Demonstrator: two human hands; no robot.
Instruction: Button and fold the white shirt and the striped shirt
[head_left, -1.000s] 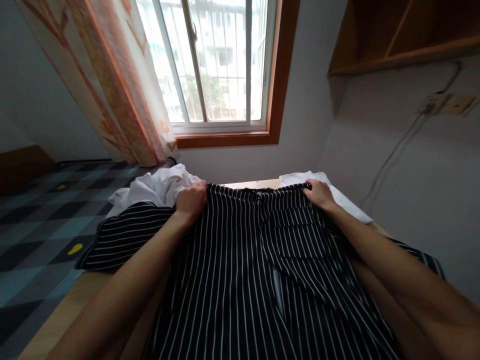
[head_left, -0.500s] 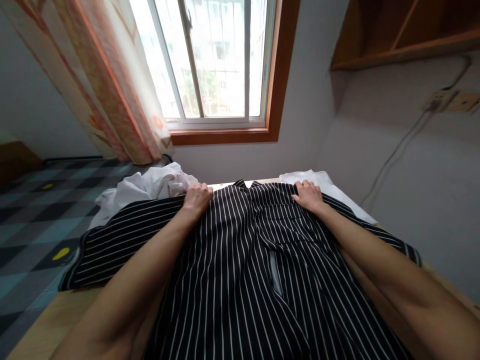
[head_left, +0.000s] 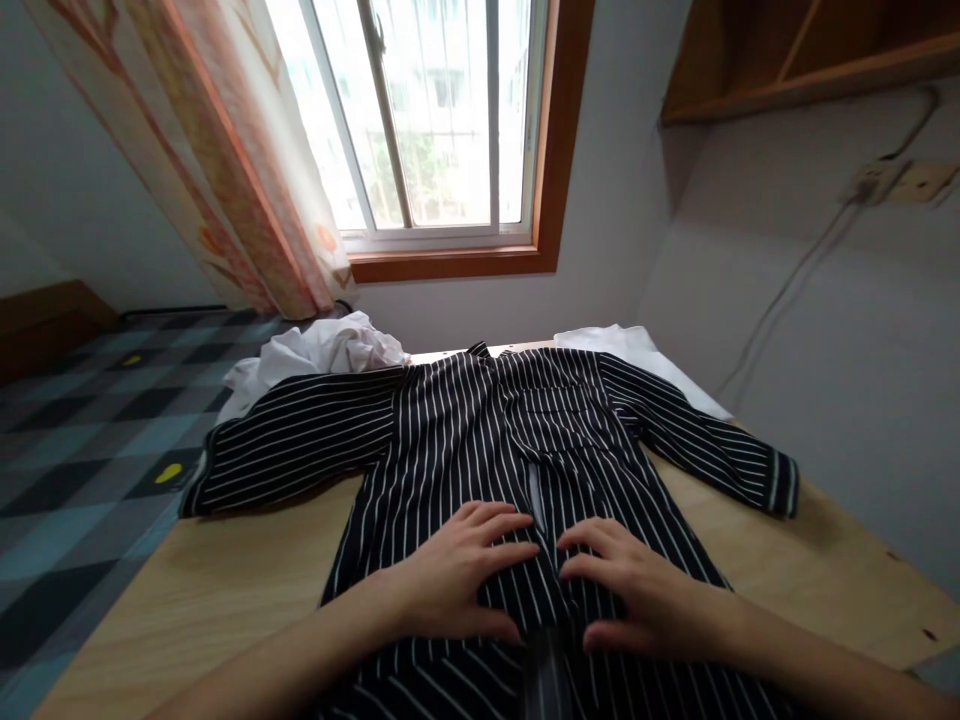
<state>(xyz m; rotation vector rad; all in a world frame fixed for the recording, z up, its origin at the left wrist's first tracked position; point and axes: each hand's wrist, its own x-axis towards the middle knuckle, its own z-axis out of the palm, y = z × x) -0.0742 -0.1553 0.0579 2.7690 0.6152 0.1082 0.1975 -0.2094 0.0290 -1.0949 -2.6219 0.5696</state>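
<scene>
A black shirt with thin white stripes (head_left: 480, 430) lies spread flat on a wooden table (head_left: 225, 560), sleeves stretched out to both sides and collar toward the window. My left hand (head_left: 457, 580) rests flat on the shirt's lower front, fingers spread. My right hand (head_left: 637, 590) lies flat beside it, also with fingers apart, just right of the shirt's button placket. Neither hand grips the cloth.
A crumpled white garment (head_left: 322, 355) sits at the table's far left corner and a flat white cloth (head_left: 637, 350) at the far right. Behind are a window (head_left: 427, 120), a patterned curtain (head_left: 225, 170), a wall shelf (head_left: 810, 60) and a bed with a checked cover (head_left: 82, 440) on the left.
Both hands let go of the shirt's shoulders and slid back toward me down its front. The shirt now lies flatter, with both sleeves spread out.
</scene>
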